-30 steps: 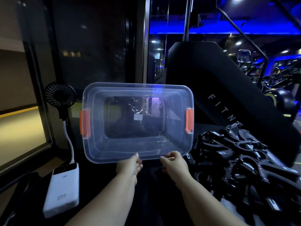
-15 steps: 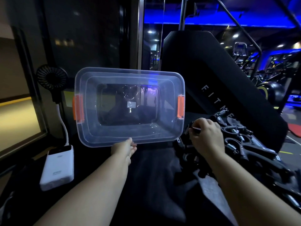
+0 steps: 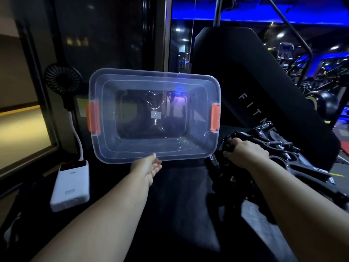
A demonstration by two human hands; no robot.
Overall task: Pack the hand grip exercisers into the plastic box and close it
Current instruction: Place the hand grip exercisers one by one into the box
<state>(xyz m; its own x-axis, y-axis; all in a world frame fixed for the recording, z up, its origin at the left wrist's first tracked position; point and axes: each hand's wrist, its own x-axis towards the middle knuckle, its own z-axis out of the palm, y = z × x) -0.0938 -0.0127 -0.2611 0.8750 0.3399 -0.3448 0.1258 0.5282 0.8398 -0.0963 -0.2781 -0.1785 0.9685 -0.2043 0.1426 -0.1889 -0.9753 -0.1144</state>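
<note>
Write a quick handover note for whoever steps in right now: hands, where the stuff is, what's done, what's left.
Left hand: open, fingers at the near rim of the clear plastic box with orange latches, which stands tipped up with its empty opening facing the camera.
Right hand: closed around a black spring hand grip exerciser at the edge of the pile of black grip exercisers on the right.
Done: nothing packed.
Left: load all the exercisers, close the box. No lid in view.

Commercial gym, dim with blue strip lighting (image 3: 255, 14) overhead; large black machine housing (image 3: 255, 76) lettered "FITNE"; rows of cardio equipment (image 3: 287, 52) and a dark exercise ball (image 3: 327, 100) in the background; heap of black spring hand grip exercisers (image 3: 287, 152) at right.
</note>
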